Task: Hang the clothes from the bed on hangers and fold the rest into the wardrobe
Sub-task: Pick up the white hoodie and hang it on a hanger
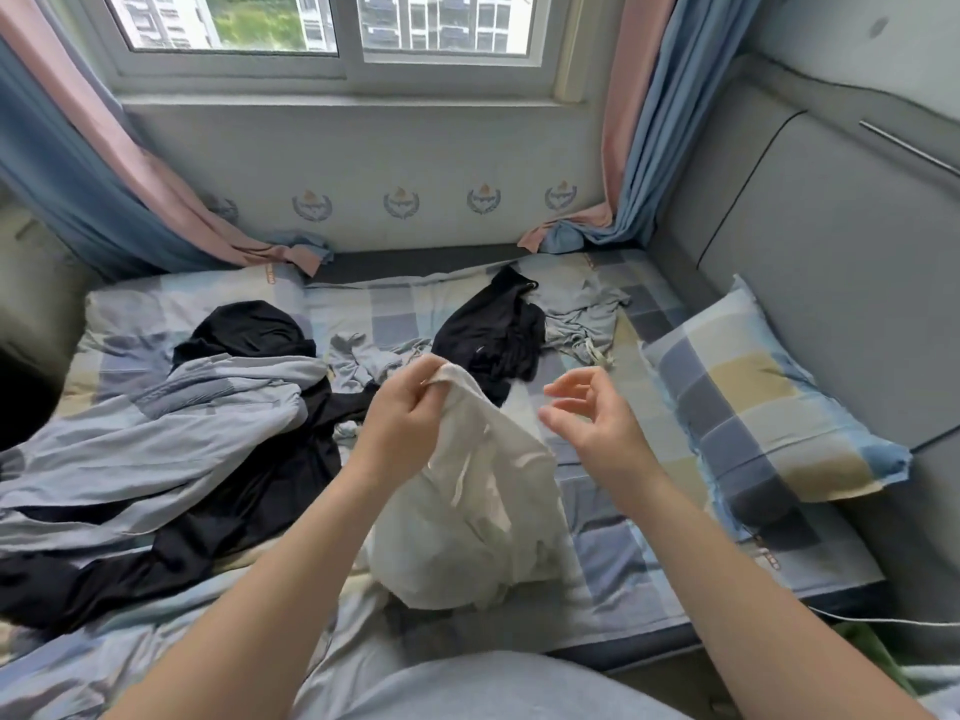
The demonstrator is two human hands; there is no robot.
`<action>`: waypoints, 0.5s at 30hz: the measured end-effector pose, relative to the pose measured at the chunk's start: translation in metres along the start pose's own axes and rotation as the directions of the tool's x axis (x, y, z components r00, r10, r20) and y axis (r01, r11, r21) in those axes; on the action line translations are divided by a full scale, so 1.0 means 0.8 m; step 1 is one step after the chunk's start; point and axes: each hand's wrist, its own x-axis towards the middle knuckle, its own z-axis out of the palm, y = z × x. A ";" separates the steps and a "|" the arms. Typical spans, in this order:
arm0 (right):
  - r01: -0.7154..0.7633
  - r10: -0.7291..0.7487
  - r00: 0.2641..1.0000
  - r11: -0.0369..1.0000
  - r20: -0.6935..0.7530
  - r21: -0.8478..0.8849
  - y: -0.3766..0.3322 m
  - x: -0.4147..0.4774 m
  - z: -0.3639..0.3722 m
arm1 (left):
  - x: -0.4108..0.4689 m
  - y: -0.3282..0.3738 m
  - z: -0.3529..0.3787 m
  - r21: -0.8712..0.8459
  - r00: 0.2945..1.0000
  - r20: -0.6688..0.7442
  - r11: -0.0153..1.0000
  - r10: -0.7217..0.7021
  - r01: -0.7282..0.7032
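Checked bedding in blue, grey and yellow covers the bed (623, 558) below a window with pink and blue curtains. I have only the head view to work from.

**Head view: state**
- My left hand (410, 413) pinches the top edge of the thin white fabric garment (483, 511) between thumb and fingertips. The garment hangs bunched from that single point, with its lower part resting on the bed in front of me.
- My right hand (592, 418) is free. Its fingers are loosely curved and hold nothing, just beside the garment's right edge.
- Other clothes lie unsorted on the bed: a large blue-grey garment (156, 433) tangled with long black fabric at left, a crumpled black garment (493, 335) beyond my hands, and a pale blue-grey garment with a drawstring (582, 314) near the checked pillow (753, 407).
- No hanger or wardrobe is in view.

**Head view: hazards, as I judge them**
1. Slip. One fingertip pinch carries the whole garment. A shake or lift before the right hand takes a second hold could pull the edge free.
2. Wrong hold. The fabric is bunched, so I cannot tell collar from hem. A blind grasp with the right hand may leave it twisted or inside out.
3. Snagging. The lower folds lie near the black garment, so lifting may drag it along.
4. Misjudged sorting. I cannot tell what kind of garment this is, so I should spread it before choosing to hang or fold it.
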 end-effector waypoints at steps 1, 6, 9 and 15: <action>0.037 -0.027 0.995 0.995 0.100 -0.096 0.002 0.001 -0.001 | -0.001 0.010 0.007 0.021 0.999 0.053 1.000 0.009 -0.010; 0.150 -0.087 0.940 0.974 0.329 -0.169 0.010 0.006 0.010 | -0.001 0.050 0.040 -0.003 0.994 0.086 0.998 0.062 -0.062; 0.145 -0.104 0.985 0.936 0.141 -0.320 0.017 0.010 0.007 | 0.001 0.060 0.050 -0.008 0.997 0.053 0.998 0.056 -0.056; 0.268 -0.231 0.962 0.904 0.149 -0.333 0.023 -0.001 -0.011 | 0.001 0.072 0.077 -0.038 1.000 0.012 0.999 0.007 -0.006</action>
